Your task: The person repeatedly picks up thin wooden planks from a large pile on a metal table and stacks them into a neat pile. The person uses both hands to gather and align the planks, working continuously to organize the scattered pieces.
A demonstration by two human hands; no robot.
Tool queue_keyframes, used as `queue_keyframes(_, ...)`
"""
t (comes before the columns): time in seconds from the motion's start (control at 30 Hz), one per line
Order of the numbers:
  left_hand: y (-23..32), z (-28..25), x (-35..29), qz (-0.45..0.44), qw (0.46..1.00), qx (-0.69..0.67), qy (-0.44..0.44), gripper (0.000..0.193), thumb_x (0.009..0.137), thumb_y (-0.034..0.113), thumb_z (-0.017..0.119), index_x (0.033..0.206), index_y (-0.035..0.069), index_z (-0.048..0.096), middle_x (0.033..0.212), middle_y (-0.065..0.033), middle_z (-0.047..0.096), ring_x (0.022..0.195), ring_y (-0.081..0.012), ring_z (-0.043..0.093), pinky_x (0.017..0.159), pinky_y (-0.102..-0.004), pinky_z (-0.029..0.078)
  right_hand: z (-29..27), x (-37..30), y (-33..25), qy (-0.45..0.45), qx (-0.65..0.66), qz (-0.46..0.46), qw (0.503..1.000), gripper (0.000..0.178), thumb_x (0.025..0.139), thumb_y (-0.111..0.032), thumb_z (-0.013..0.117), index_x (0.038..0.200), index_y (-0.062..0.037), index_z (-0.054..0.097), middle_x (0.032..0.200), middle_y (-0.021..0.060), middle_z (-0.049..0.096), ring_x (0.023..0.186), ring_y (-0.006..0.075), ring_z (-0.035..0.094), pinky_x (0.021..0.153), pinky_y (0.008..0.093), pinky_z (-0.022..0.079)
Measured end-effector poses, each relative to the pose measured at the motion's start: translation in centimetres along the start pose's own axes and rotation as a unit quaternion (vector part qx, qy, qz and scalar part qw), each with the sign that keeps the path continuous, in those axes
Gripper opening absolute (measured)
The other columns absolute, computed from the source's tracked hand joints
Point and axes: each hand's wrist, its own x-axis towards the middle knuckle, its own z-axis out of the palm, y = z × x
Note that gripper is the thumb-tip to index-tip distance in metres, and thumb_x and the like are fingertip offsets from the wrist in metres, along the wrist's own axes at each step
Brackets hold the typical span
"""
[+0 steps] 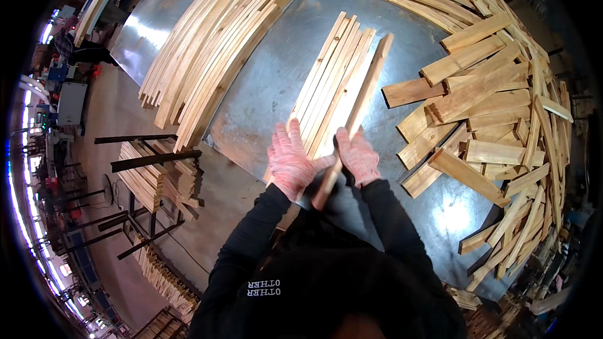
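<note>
Directly in front of me a small bundle of pale wooden strips (326, 78) lies side by side on a metal table. My left hand (291, 162), in a pinkish-white knit glove, rests over the near ends of these strips, fingers stretched out and thumb pointing right. To the right, a separate wooden strip (370, 81) stands on its narrow edge, a gap between it and the bundle. My right hand (358, 158), gloved alike, is closed around its near part with the thumb on its left side. The lower fingers of the right hand are hidden.
A larger row of long strips (217, 50) lies at the left, overhanging the metal table (251, 94). Short boards (477, 94) are heaped loosely along the right side. Below left, a black metal rack (154, 160) holds stacked strips beside the floor (119, 113).
</note>
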Motion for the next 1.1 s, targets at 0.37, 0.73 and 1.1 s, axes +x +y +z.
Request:
queue_keyframes(0.37, -0.2, 1.2, -0.3, 0.042, 0.995, 0.087, 0.016, 0.118, 0.067, 0.058, 0.080, 0.154, -0.001, 0.027, 0.156, -0.0348, 0.025, 0.142, -0.0513, 0.028, 0.114, -0.0586, 0.025, -3.2, 3.3, 1.1, 0.063, 0.101, -0.055, 0.991, 0.057, 0.101, -0.046, 0.049, 0.143, -0.0068, 0.052, 0.131, 0.0234, 0.062, 0.124, 0.0414, 0.057, 0.105, 0.0436, 0.044)
queue_keyframes(0.73, -13.2, 6.5, -9.0, -0.197, 0.866, -0.357, 0.288, 0.083, 0.091, 0.041, 0.069, 0.148, -0.008, 0.033, 0.129, -0.0198, 0.055, 0.109, -0.0306, 0.059, 0.098, -0.0355, 0.048, -13.7, 23.7, -13.7, 0.232, -0.290, -0.220, 0.902, 0.062, 0.099, -0.045, 0.045, 0.151, -0.0113, 0.043, 0.141, 0.0201, 0.057, 0.132, 0.0368, 0.052, 0.114, 0.0473, 0.035)
queue_keyframes(1.1, -7.2, 9.1, -7.9, -0.423, 0.495, -0.735, 0.192, 0.076, 0.091, 0.064, 0.064, 0.136, 0.004, 0.052, 0.123, -0.0129, 0.066, 0.095, -0.0280, 0.069, 0.075, -0.0371, 0.056, -12.7, 26.0, -13.3, 0.154, -0.369, -0.205, 0.893, 0.052, 0.102, -0.043, 0.039, 0.148, -0.0211, 0.050, 0.136, 0.0142, 0.063, 0.130, 0.0312, 0.055, 0.118, 0.0503, 0.028)
